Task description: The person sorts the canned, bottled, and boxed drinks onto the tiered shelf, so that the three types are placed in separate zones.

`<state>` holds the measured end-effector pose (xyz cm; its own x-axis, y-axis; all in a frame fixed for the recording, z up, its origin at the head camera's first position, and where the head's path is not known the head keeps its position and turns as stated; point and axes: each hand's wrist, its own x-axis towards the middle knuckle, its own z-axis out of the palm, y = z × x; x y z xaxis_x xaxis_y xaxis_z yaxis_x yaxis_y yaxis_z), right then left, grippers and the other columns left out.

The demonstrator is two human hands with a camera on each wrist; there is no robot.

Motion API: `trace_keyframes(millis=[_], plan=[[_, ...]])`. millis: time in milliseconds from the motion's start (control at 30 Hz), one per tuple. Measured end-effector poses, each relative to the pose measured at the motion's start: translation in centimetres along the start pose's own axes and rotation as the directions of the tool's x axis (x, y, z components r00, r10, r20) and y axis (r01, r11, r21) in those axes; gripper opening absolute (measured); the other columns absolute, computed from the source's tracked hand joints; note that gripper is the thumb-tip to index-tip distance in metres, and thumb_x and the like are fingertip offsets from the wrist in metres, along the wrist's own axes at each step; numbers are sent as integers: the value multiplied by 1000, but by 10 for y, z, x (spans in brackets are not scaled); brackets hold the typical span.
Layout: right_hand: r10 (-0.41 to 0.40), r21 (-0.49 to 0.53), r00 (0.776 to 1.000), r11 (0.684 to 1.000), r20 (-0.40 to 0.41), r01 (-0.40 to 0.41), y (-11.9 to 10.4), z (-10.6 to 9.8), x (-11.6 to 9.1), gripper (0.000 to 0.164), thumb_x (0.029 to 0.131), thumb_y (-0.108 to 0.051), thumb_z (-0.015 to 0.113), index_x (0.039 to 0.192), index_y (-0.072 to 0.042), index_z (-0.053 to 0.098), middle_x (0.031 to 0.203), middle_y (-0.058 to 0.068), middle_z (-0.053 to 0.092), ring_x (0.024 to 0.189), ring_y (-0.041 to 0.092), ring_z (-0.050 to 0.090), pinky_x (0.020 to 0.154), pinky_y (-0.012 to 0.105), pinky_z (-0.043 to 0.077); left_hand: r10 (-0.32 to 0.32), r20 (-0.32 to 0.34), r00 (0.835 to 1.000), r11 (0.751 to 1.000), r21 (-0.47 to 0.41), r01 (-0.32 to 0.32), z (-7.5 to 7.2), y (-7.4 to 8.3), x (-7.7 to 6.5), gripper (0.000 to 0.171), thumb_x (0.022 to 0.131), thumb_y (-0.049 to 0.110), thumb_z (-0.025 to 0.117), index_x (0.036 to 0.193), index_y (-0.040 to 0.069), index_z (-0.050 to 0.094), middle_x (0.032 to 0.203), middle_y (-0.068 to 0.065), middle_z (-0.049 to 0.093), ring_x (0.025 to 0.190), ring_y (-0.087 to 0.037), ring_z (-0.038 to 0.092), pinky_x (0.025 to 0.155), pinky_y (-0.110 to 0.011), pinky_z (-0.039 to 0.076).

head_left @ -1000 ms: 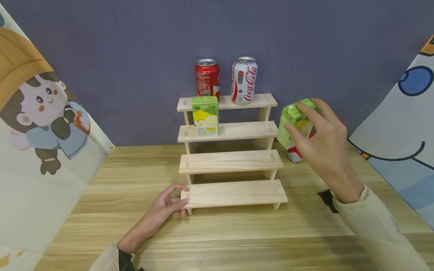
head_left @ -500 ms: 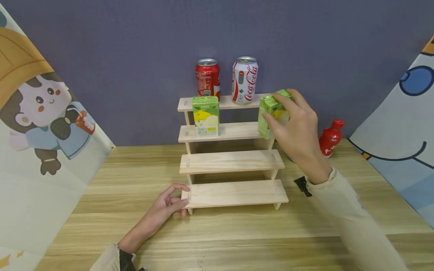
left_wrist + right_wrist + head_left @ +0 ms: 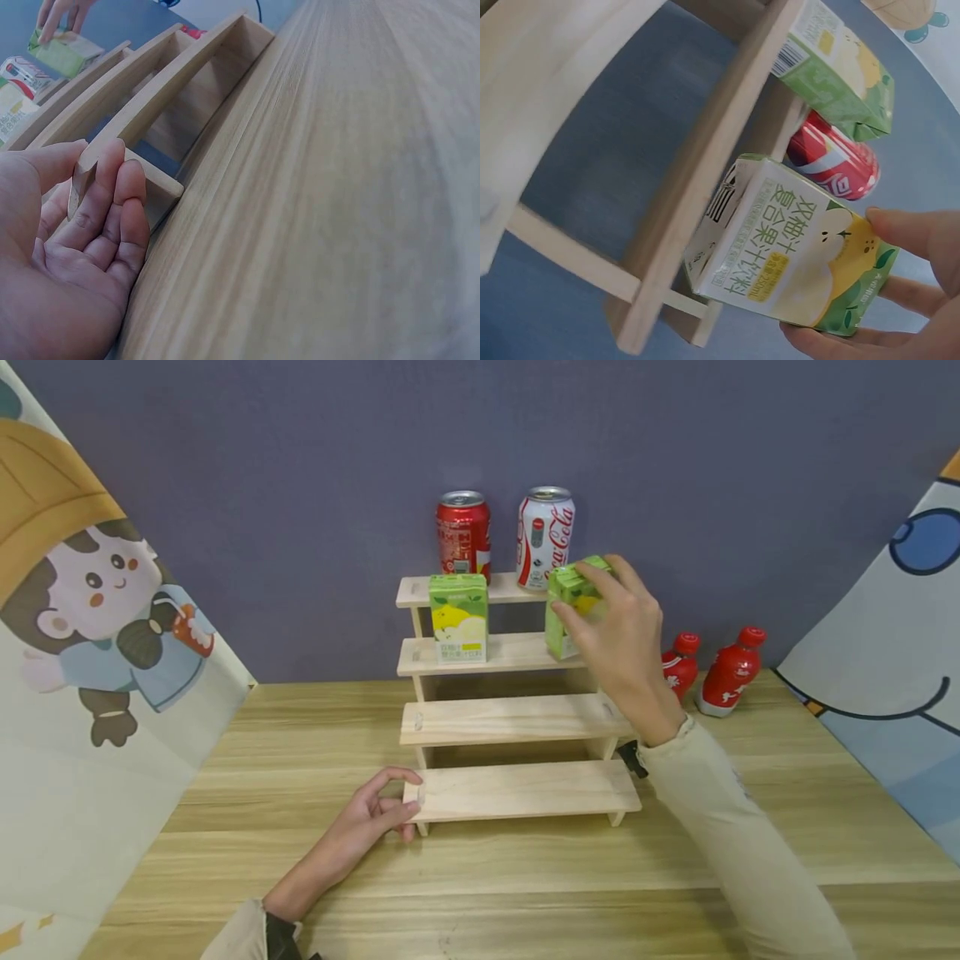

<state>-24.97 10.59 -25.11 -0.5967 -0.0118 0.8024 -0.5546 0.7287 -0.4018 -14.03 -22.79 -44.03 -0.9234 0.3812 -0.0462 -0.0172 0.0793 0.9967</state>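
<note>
Head: carton [image 3: 558, 633] partly behind right hand [image 3: 621, 631]

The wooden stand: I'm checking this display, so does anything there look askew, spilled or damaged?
No spill or damage shows on the wooden stand. Only the juice carton in the right hand looks askew: it is angled, while the standing carton faces squarely forward. Being held likely explains that.

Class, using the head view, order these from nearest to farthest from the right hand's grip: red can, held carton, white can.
1. Held carton: in the right grip.
2. White can: top shelf, right half.
3. Red can: top shelf, left half.
</note>
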Motion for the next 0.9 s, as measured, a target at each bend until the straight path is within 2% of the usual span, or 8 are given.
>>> trace_keyframes(millis=[300,433,633,900], plan=[[42,-16,999,999,-25,-43,5,19,-6,46,84,-27,82,123,-6,70,131,19,59,106,36,66,93,49,53,2,-5,1000,1000,3,-2,1,1,-1,40,101,21,60,137,9,45,70,-4,68,72,-23,67,86,-36,51],[1,-49,999,999,-33,-3,11,24,-12,47,88,-32,77,128,-8,66,135,19,55,102,37,65,88,52,54,0,0,1000,1000,3,0,1,1,-2,40,101,20,60,138,9,45,71,-4,68,72,-23,67,88,-38,51],[-65,-69,998,995,9,66,20,29,-19,56,89,-29,76,138,-11,55,144,21,45,113,41,56,89,56,51,1,1,1000,1000,2,-1,1,2,-2,40,102,19,59,138,10,45,70,-3,68,72,-22,67,87,-37,50],[-101,-89,994,991,45,104,25,29,-22,63,90,-30,75,143,-11,48,150,20,36,116,42,52,83,57,53,1,5,1000,1000,5,-1,1,1,-1,39,102,20,59,137,10,45,70,-3,68,74,-23,66,87,-36,50]])
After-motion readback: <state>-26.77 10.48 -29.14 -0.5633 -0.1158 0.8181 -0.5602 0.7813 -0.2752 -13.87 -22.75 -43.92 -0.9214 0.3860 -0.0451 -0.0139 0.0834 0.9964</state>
